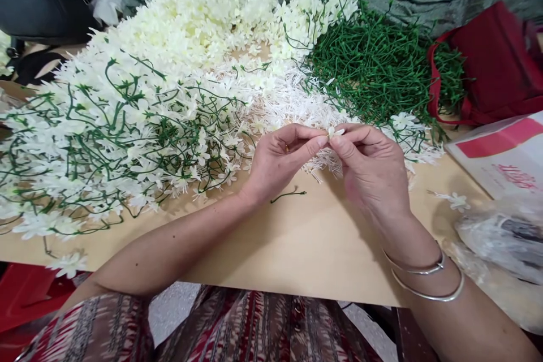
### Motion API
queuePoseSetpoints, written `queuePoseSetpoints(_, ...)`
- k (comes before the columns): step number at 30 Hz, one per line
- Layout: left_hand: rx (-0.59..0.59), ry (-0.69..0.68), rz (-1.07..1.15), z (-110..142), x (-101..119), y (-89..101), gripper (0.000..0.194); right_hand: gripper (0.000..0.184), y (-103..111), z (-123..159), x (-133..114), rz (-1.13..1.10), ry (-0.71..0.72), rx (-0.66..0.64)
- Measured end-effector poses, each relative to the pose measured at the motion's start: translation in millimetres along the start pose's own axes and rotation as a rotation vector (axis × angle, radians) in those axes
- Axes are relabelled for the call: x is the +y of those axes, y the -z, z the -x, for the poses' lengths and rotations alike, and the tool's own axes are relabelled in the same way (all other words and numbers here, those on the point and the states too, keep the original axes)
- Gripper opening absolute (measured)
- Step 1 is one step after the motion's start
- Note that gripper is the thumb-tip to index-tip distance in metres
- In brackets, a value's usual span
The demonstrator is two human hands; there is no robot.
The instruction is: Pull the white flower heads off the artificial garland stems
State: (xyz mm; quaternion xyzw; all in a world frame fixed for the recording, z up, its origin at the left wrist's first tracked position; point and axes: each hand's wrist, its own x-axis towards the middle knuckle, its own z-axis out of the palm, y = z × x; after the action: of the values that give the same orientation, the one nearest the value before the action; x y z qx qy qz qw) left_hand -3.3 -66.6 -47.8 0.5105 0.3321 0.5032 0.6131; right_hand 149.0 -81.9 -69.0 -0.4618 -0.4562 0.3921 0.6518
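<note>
My left hand (pixel 278 161) and my right hand (pixel 373 167) meet fingertip to fingertip above the table. Between them is a small white artificial flower (pixel 336 132), pinched by the thumb and forefinger of each hand. Its underside is hidden by the fingers. Below the hands, a single green plastic stem (pixel 288 194) lies on the tabletop. Just behind the hands spreads a layer of thin white stamen pieces (pixel 292 96). To the left is a heap of white flowers on green stems (pixel 127 136).
Loose cream-white petals (pixel 190 17) are piled at the back, beside a tangle of green stems (pixel 377 62). A red bag (pixel 496 68), a white-and-pink box (pixel 504 153) and plastic wrapping (pixel 504 243) sit right. A black bag (pixel 42 0) occupies the back left corner of the wooden table (pixel 305 249).
</note>
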Motion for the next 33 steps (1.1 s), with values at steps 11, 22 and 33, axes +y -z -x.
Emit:
queuePoseSetpoints(11, 0.101, 0.094, 0.074, -7.9, -7.9, 5.2, 0.031, 0.016, 7.2, -2.9, 1.8, 0.134, 0.103, -0.030)
queuePoseSetpoints(22, 0.025, 0.127, 0.154, -3.9, -4.2, 0.2, 0.034, 0.018, 7.2, -3.8, -8.6, 0.161, -0.097, -0.087)
queuePoseSetpoints(33, 0.085, 0.074, 0.053, -8.7, -20.8, 11.2, 0.042, 0.006, 12.6, -2.2, -18.5, 0.447, 0.169, 0.032)
